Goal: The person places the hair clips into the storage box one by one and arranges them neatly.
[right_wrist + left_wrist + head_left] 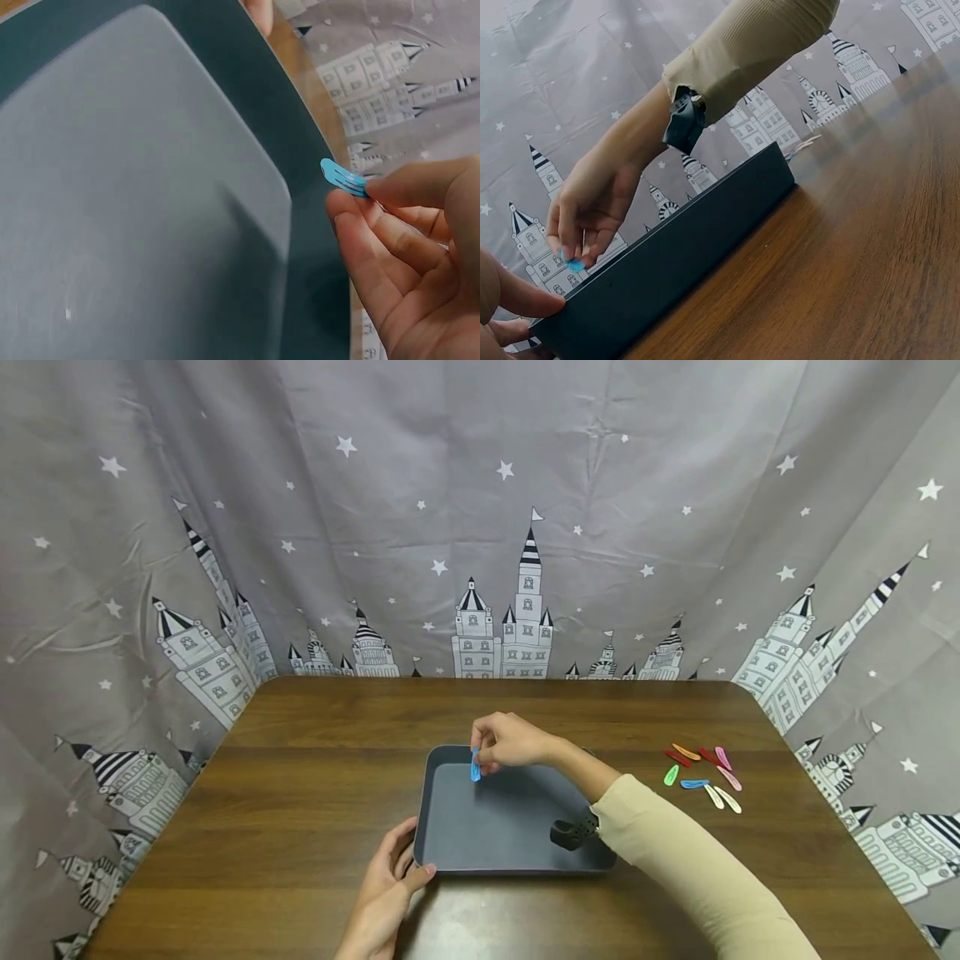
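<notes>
A blue snap hair clip (476, 766) is pinched between the thumb and fingertips of my right hand (513, 742). That hand hovers over the far left part of a grey rectangular tray (498, 835). In the right wrist view the clip (343, 178) points out from the fingertips, above the tray's side wall (315, 247). My left hand (386, 885) grips the tray's near left corner, thumb at the rim and fingers along the left side. The tray's far right part is hidden behind my right arm.
Several hair clips lie in a loose group on the wooden table (315, 793), right of the tray: red, orange, pink, a green clip (671, 775), a blue clip (694, 784) and cream ones (727, 800). A grey castle-print curtain (420, 543) hangs behind the table.
</notes>
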Demonstrator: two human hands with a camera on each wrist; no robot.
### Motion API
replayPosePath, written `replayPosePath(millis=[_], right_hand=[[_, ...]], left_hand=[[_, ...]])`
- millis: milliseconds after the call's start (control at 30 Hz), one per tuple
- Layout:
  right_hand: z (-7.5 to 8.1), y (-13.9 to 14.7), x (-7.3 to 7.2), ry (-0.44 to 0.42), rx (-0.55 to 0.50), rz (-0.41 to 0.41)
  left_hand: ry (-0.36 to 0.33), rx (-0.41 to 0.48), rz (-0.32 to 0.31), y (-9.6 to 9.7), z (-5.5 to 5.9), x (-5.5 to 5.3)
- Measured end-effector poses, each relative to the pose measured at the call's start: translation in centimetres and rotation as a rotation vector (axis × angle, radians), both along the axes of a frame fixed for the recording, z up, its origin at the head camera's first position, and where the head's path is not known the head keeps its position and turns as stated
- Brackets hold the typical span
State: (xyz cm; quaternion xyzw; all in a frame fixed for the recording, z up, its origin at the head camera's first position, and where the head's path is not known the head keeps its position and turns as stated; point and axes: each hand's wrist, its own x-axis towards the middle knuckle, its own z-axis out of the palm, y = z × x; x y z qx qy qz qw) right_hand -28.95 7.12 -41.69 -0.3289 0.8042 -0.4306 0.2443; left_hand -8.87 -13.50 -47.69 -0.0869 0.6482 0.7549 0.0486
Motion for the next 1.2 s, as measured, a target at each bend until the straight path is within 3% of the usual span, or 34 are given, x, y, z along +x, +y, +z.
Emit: replayPosePath(millis=[367, 900, 1033, 1200], right_hand=[[-1.6, -3.3, 0.1, -0.005, 0.016, 0.04], [-3.7, -6.0, 0.5, 0.02, 0.069, -0.017], [-4.0, -6.3, 0.6, 0.061, 0.095, -0.034], [-4.2, -6.6, 0.7, 0.188, 0.18, -0.008]], left_hand=[[-0.004, -0.005, -0.005, 0.1, -0.1, -0.3], [-0.002, -0.029, -0.014, 0.1, 0.1, -0.3], [0.019, -0.027, -0.014, 0.0, 0.0, -0.3], [0.039, -0.036, -0.013, 0.0, -0.1, -0.2]])
